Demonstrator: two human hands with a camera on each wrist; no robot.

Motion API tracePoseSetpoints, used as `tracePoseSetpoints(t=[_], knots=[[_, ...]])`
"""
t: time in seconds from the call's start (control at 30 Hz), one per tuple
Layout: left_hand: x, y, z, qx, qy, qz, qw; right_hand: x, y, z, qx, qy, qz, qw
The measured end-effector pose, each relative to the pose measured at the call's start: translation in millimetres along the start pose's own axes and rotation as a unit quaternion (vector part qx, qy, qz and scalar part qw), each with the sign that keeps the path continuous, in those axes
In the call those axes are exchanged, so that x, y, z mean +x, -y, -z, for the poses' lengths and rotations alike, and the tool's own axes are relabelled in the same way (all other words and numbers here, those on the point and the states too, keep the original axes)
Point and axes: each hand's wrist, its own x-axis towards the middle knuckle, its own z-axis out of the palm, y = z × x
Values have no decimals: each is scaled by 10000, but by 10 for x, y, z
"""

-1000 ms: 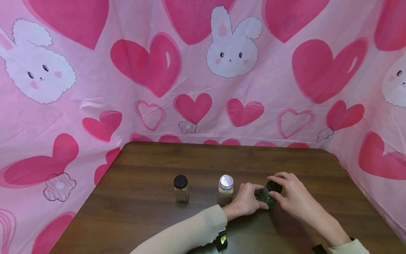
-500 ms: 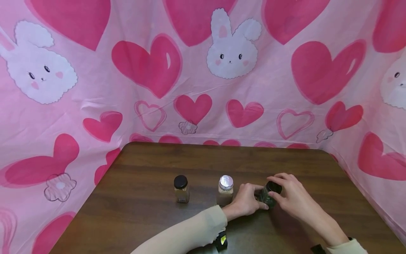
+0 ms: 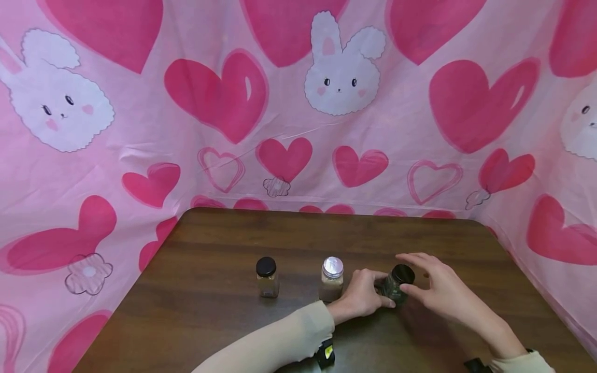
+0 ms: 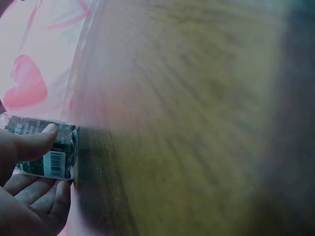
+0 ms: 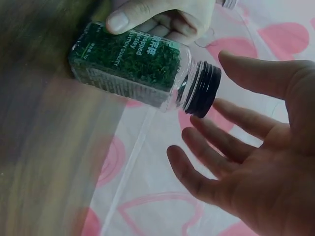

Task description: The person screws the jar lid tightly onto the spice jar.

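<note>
A clear jar of chopped parsley (image 5: 133, 69) with a black screw cap (image 5: 204, 91) stands right of centre on the table in the head view. My left hand (image 3: 361, 294) grips its lower body from the left, the thumb across the label side and barcode in the left wrist view. Around the cap, my right hand (image 3: 438, 285) has its fingers spread and loosely bent. The right wrist view shows those fingers (image 5: 197, 177) off the cap, with the thumb above it. The cap sits on the jar's neck.
Just left of my left hand is a jar with a silver top (image 3: 331, 285) and pale contents. Farther left stands a black-capped spice jar (image 3: 267, 285). Pink heart-patterned cloth (image 3: 298, 119) rises behind the wooden table (image 3: 224, 238).
My right hand has loosened from the cap and shifted slightly right, leaving more of the cap visible. The left hand and the jar stay in place.
</note>
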Motion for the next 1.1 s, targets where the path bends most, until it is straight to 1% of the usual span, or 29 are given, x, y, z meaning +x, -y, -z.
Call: tracePoseSetpoints(t=[0.2,0.4,0.57,0.67,0.8,1.0,1.1], knots=[[-2,-6,1,-46,29,115,9999,-33,-38,31,468,253,68,9986],[7,-16,-1,50,-17,80,10000,-42,-47,26,723,230,83,9971],[8,-29,13,55,7,99,9999,-23,-81,11,652,172,323,9972],[8,-32,18,2,66,163,9998,-19,-98,-2,575,146,351,9976],[10,-45,24,-39,97,229,9997,-16,-111,-9,548,159,323,9978],[15,-67,30,-31,-17,231,9997,-10,-106,-5,545,184,246,9980],[11,-84,35,-53,-8,263,9996,-5,-104,-8,549,209,170,9981]])
